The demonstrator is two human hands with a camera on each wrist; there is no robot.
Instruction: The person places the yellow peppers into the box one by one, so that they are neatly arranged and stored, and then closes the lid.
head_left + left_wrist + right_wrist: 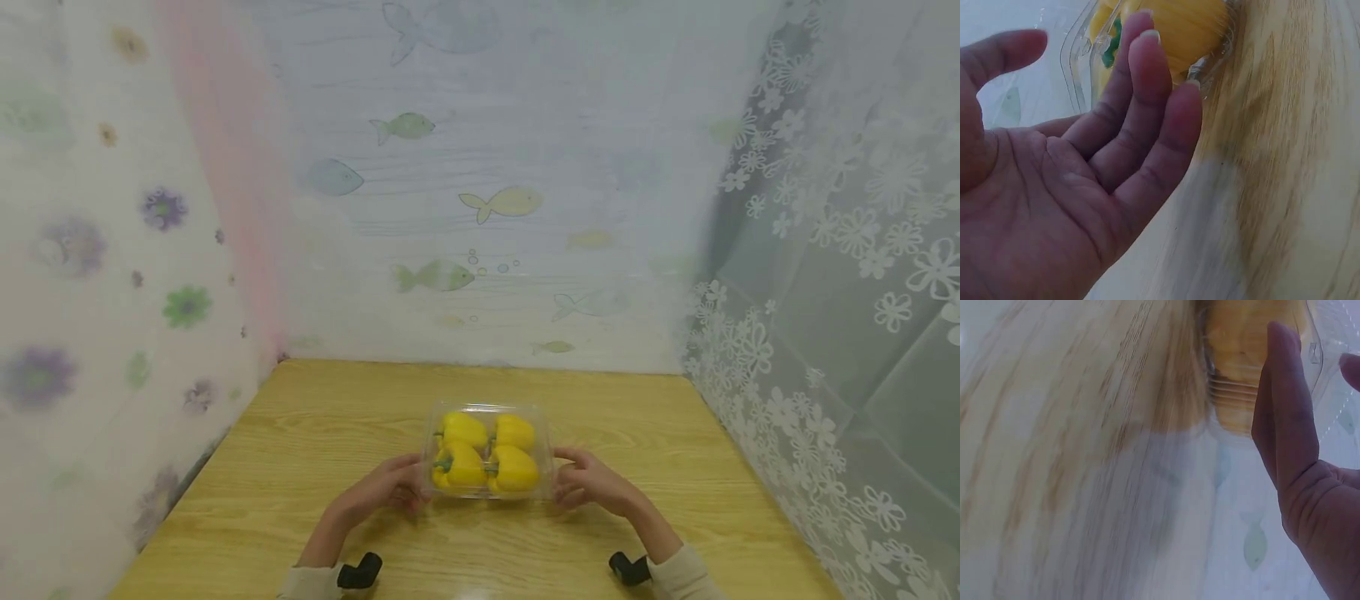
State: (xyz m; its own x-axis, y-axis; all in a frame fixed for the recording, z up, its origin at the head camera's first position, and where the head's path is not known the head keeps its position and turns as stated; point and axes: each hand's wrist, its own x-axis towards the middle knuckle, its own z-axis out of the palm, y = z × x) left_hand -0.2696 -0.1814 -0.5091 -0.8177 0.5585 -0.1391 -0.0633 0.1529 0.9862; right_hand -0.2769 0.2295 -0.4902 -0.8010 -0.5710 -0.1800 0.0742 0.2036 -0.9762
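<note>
A clear plastic clamshell box point(480, 408) stands on the wooden table, holding several yellow bell peppers point(513, 469) with green stems. At its left side is my left hand point(386, 487), fingertips by the box wall. In the left wrist view, that hand's fingers bend loosely and its thumb stands apart from the box. Opposite it, my right hand point(592, 485) reaches the box's right side. Its fingers point(1291, 406) lie nearly straight along the ridged plastic wall in the right wrist view, with the thumb mostly cut off. Whether the fingertips press the plastic, I cannot tell.
The wooden table point(315, 425) extends around the box to a fish-patterned curtain point(525, 275) behind. Flowered curtains point(187, 308) hang on the left and lace-like ones point(855, 400) on the right. A black mount point(362, 572) sits at each wrist.
</note>
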